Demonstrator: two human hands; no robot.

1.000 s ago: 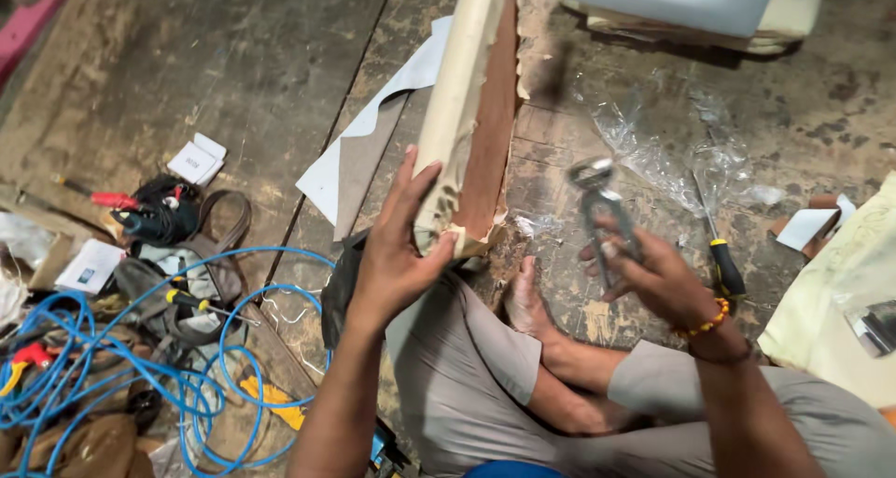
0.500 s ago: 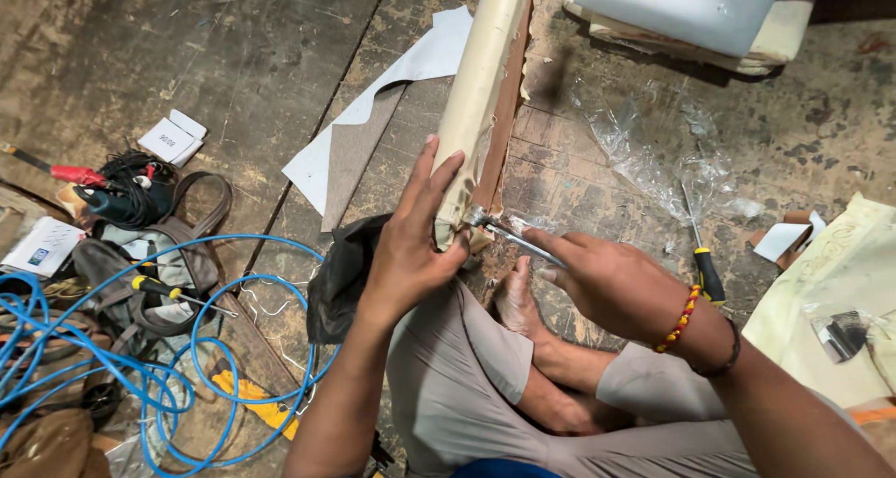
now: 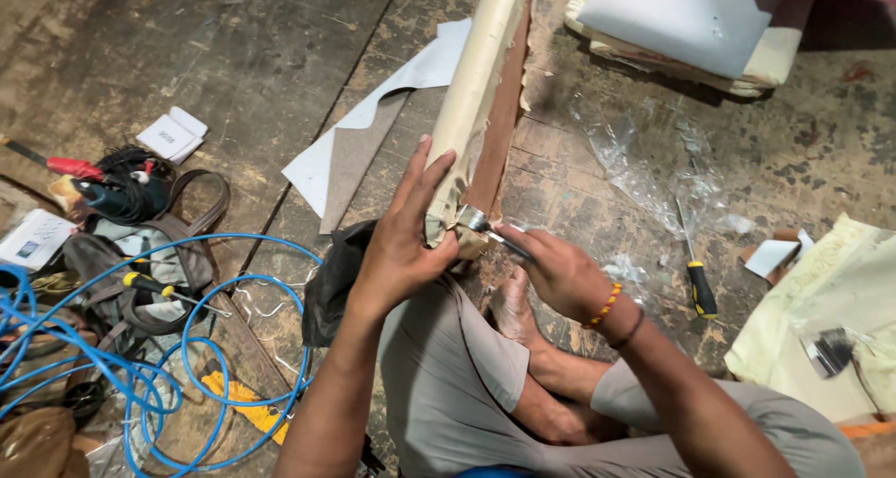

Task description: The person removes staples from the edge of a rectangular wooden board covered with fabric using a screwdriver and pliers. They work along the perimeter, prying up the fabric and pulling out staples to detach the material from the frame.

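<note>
My left hand [image 3: 403, 245] lies flat against the near end of the long wooden piece [image 3: 495, 123], fingers stretched up along its cream cloth cover [image 3: 467, 95] and the thumb tucked under the loose edge, pressing it down. My right hand [image 3: 560, 274] is closed around a metal tool [image 3: 481, 224], whose shiny tip sits right at the corner of the cloth, just beside my left thumb. The piece runs away from me across the worn plank floor [image 3: 233, 58], its near end resting over my folded leg, close to my bare foot [image 3: 509, 305].

The trouble I see is how near the tool tip is to my left thumb: if the tool slips off the cloth or jumps when I bear down, I think it goes straight into that thumb. The cloth edge looks frayed there, so a hard pull could tear it rather than draw it tight. The piece is steadied only by my palm and my leg, so it may roll as I push.

A yellow-handled screwdriver [image 3: 698, 282] lies on the floor to my right, near crumpled clear plastic [image 3: 653, 175]. To my left, a blue hose [image 3: 140, 385] loops over bags and tools.
</note>
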